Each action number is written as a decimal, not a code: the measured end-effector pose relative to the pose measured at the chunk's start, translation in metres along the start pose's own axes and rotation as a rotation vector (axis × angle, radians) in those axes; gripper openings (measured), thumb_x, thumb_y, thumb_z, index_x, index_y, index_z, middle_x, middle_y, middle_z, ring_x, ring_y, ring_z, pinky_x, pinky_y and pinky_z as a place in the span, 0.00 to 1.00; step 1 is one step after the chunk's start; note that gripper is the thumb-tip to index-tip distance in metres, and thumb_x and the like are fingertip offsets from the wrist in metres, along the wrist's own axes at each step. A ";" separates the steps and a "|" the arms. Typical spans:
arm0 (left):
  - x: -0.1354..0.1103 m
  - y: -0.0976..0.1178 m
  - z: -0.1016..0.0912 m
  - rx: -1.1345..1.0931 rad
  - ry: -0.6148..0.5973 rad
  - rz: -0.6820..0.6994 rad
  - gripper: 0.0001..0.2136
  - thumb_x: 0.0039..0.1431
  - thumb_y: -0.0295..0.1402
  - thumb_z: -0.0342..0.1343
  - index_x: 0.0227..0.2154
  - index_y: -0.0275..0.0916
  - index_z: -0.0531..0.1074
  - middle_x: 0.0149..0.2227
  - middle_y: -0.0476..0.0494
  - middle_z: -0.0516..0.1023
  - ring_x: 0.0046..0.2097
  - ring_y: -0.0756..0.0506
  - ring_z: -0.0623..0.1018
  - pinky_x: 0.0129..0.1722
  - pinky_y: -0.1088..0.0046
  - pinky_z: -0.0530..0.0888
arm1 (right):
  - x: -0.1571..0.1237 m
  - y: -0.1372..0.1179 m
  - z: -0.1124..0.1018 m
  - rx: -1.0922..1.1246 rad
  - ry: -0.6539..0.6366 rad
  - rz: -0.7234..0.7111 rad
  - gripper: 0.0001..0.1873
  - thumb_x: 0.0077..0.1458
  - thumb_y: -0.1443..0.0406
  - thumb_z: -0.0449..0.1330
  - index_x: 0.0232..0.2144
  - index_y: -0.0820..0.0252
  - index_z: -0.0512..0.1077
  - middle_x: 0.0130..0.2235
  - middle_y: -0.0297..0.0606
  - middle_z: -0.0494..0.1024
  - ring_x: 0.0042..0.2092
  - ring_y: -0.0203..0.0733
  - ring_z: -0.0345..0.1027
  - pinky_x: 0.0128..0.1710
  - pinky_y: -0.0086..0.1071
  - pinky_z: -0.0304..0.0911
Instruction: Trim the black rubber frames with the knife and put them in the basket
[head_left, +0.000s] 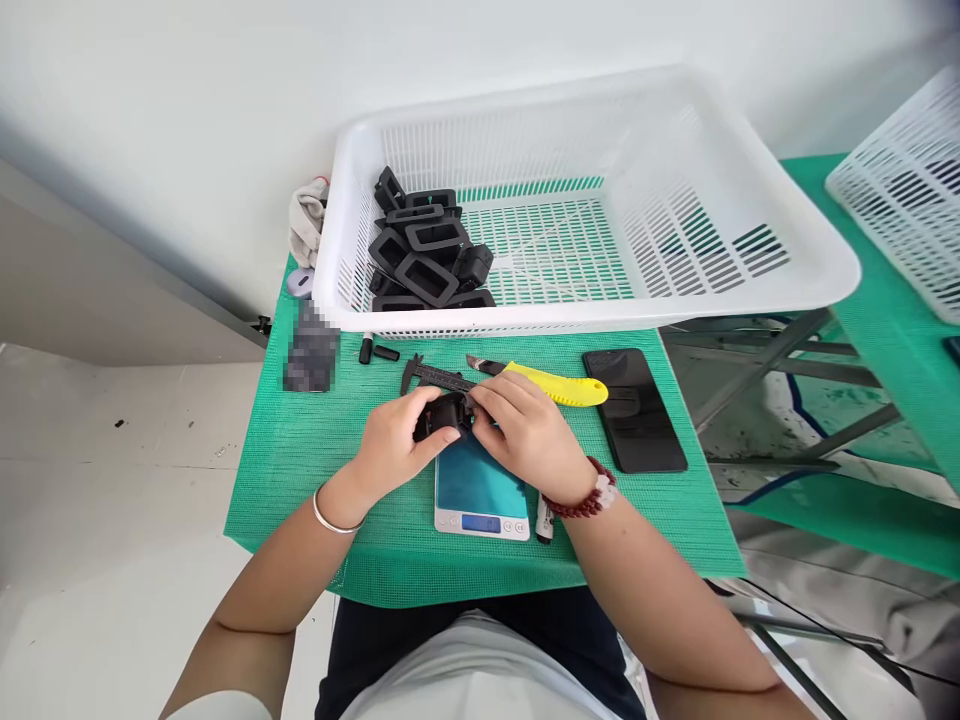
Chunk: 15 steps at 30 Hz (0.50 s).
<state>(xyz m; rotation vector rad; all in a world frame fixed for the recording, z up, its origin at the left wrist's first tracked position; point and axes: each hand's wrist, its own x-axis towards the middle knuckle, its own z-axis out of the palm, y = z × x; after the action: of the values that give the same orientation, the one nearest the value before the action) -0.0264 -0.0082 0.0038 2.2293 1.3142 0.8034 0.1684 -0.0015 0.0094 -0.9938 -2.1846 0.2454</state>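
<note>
My left hand is closed around a black plastic part, thumb along its near side and fingers over the far side. At the part's right end, my right hand has its fingertips pinched together; a small greyish bit shows there, too small to name. Both hands are above a digital scale with a shiny blue-green plate. Just beyond the fingers lie a black caliper and a yellow utility knife with its blade out. A marker lies beside the scale, partly under my right wrist.
A large white basket stands at the back, with several similar black parts in its left side. A black phone lies on the right of the green-covered table. A blurred-out dark item and marker caps are at left.
</note>
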 end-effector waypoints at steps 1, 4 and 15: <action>0.000 0.000 0.000 -0.004 0.003 -0.004 0.22 0.61 0.53 0.46 0.43 0.38 0.67 0.32 0.43 0.77 0.31 0.45 0.76 0.30 0.70 0.69 | 0.000 0.000 0.001 -0.024 0.008 -0.005 0.10 0.57 0.71 0.50 0.38 0.60 0.70 0.35 0.44 0.75 0.37 0.45 0.65 0.40 0.43 0.66; -0.001 0.000 -0.001 -0.065 0.020 -0.038 0.20 0.60 0.51 0.48 0.42 0.38 0.67 0.32 0.45 0.76 0.31 0.46 0.75 0.29 0.71 0.68 | 0.000 0.004 0.001 -0.037 0.065 0.054 0.09 0.57 0.71 0.51 0.37 0.60 0.70 0.35 0.44 0.75 0.37 0.46 0.66 0.40 0.42 0.66; -0.003 -0.003 -0.003 -0.274 0.047 -0.117 0.18 0.59 0.49 0.50 0.41 0.39 0.67 0.31 0.46 0.75 0.29 0.49 0.73 0.28 0.73 0.68 | 0.007 0.014 -0.012 0.671 -0.083 0.479 0.17 0.63 0.57 0.50 0.26 0.58 0.68 0.27 0.33 0.69 0.31 0.37 0.62 0.34 0.33 0.60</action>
<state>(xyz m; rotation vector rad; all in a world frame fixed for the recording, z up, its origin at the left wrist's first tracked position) -0.0318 -0.0095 0.0035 1.9142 1.2588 0.9352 0.1820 0.0121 0.0160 -1.0878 -1.6938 1.1696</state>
